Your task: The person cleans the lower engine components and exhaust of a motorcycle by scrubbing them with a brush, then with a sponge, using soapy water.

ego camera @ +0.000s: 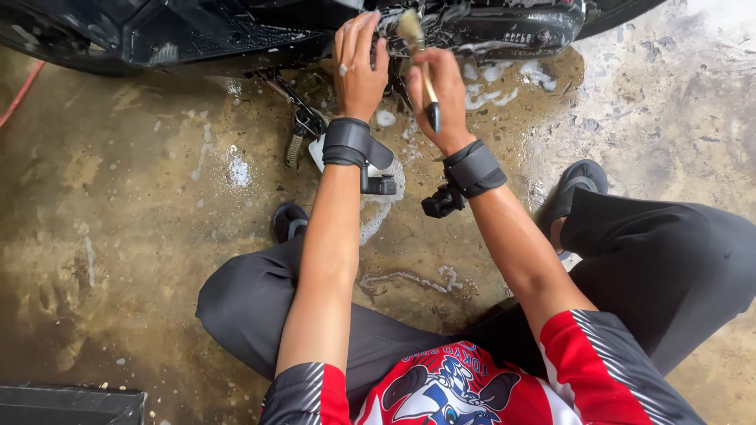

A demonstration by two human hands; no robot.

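I squat on a wet concrete floor in front of the black underside of a motorbike point(197, 31). My right hand point(438, 93) grips a small brush point(419, 55) with a wooden handle and pale bristles, its soapy tip pressed against the dark engine parts point(488, 27). My left hand point(359, 67) reaches up beside it, fingers spread against the bike's lower body. Both wrists wear black straps with small devices clipped on.
The side stand and its spring point(298, 126) hang down left of my hands. Soap foam point(382, 201) lies in patches on the floor. A red hose point(20, 94) runs at the far left. A dark box edge point(71, 403) sits bottom left.
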